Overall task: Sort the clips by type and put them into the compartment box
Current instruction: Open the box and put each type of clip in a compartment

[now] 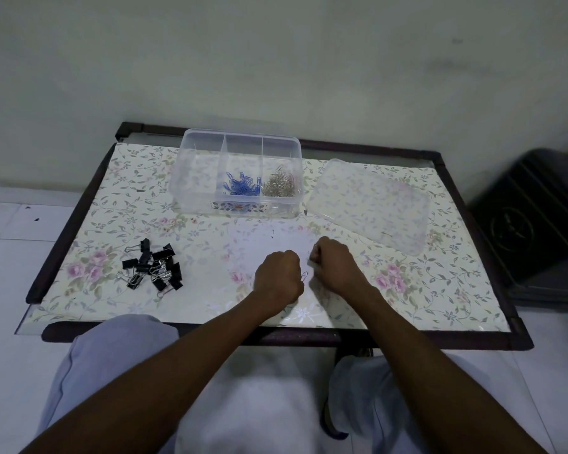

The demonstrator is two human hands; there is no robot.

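Over by the left edge of the surface (341, 309), a heap of black binder clips (153, 268) sits loose on the flowered covering, well apart from everything else. Moving along, at the far edge stands the clear compartment box (240, 173), open-topped, three sections across. Its left section looks bare from here; the middle one holds blue paper clips (241, 187); the right one holds a tangle of silver paper clips (281, 185).

Now the middle, toward the near edge: the left hand (278, 277) is down on the surface, fingers curled under into a loose fist, knuckles up. What it grips, if anything, I can't make out. Just at its right side lies a single silver paper clip (304, 276), in the narrow gap between the two hands. The right hand (334, 265) is right beside it, also curled, fingertips drawn together at the far end as though pinching something tiny, too small to tell.

Further right, toward the far right corner, the box's clear lid (369, 204) lies flat on the surface, just beside the box.
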